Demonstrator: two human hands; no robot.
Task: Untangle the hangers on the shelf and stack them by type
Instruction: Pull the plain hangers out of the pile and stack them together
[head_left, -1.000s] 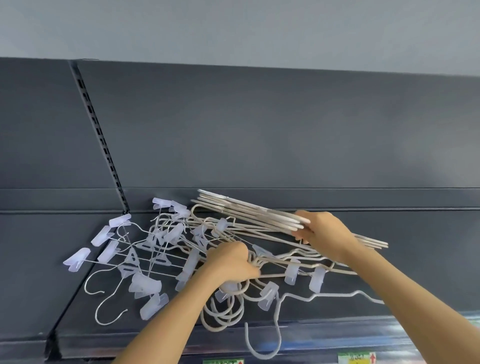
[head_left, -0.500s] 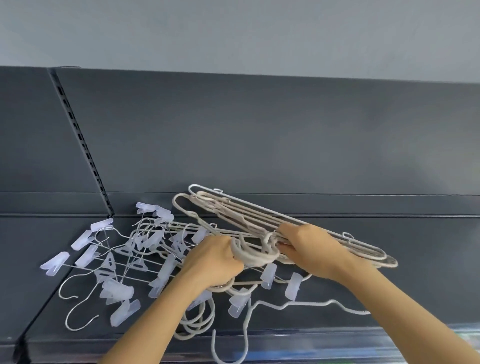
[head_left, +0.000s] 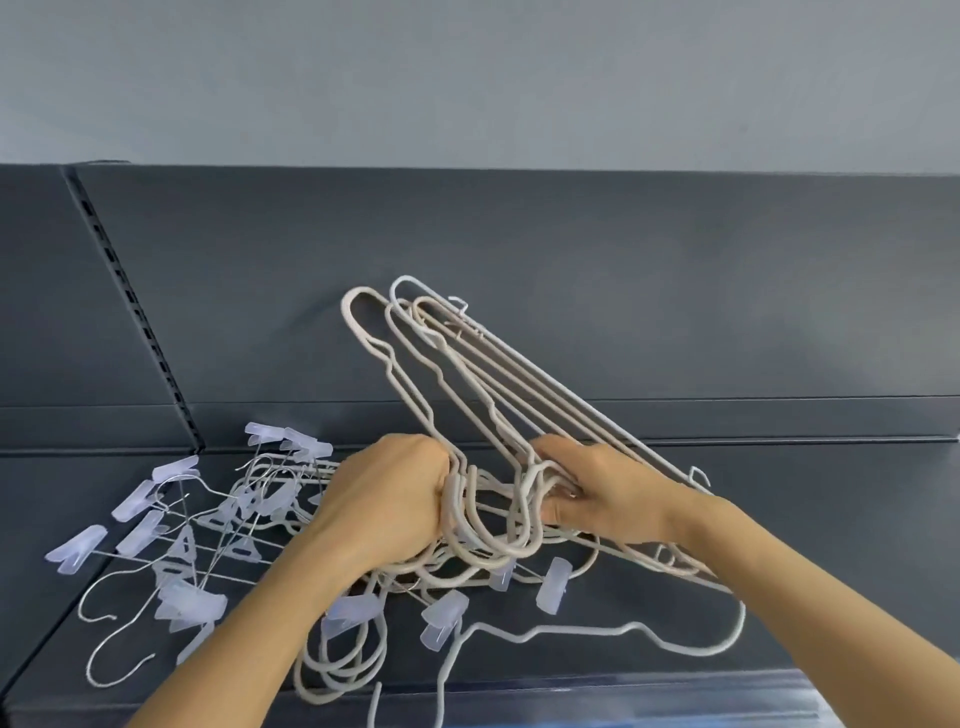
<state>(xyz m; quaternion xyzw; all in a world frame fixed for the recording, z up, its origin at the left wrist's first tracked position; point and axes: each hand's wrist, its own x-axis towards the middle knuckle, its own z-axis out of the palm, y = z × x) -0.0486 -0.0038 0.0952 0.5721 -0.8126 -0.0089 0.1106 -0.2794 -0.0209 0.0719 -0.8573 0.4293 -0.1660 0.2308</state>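
Observation:
A bundle of several cream plain hangers (head_left: 457, 374) stands tilted up off the dark shelf (head_left: 779, 639), its far end raised toward the back panel. My left hand (head_left: 384, 504) grips the hanger necks near their hooks. My right hand (head_left: 597, 493) holds the same bundle just to the right, fingers curled among the hooks. To the left lies a tangle of wire clip hangers (head_left: 182, 525) with translucent clips. More cream hooks (head_left: 337, 670) and one loose cream hanger (head_left: 597, 634) lie under my arms.
The shelf's dark back panel (head_left: 571, 260) rises behind the pile, with a slotted upright (head_left: 140, 322) at the left. The shelf's front edge (head_left: 623, 696) runs along the bottom. Bare shelf surface shows at the right.
The cream hanger bundle has swung from nearly flat to steeply tilted, its far end lifted. Both hands have come together at the hooks.

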